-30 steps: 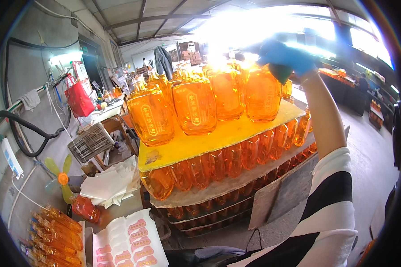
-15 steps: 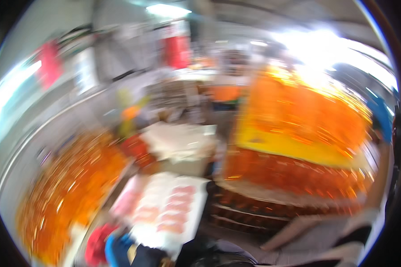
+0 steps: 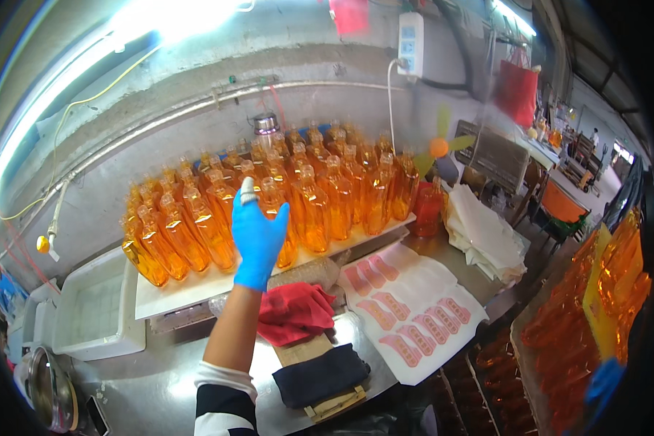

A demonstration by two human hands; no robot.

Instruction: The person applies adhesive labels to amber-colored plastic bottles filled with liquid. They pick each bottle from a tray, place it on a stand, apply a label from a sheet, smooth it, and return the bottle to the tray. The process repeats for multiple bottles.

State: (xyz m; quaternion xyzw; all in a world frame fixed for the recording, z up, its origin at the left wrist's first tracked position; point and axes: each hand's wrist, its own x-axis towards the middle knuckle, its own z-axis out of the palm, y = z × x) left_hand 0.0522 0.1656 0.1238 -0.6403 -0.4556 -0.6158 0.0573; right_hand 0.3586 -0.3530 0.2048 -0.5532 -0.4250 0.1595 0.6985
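Observation:
Several orange liquid-filled bottles (image 3: pixel 298 196) stand in rows on a white board (image 3: pixel 196 287) against the wall. My left hand (image 3: pixel 258 236), in a blue glove with a white-tipped finger, is raised in front of the middle rows. Its fingers are apart and it holds nothing. My striped sleeve shows at the lower edge. My right hand (image 3: pixel 603 385), also in a blue glove, is a blur at the lower right rim beside a stack of orange bottles (image 3: pixel 596 305) layered with yellow sheets. Its grip cannot be made out.
On the steel bench lie a white sheet of pink labels (image 3: pixel 414 312), a red cloth (image 3: pixel 294 312) and a dark cloth on a wooden block (image 3: pixel 320 378). A white foam box (image 3: pixel 98 309) sits left, a pile of white sheets (image 3: pixel 483 232) and a small fan (image 3: pixel 439 149) right.
The view has swung left, from the stacked bottles to the wall bench. My right hand has dropped from the stack's top, and my left hand now reaches up to the bottle rows.

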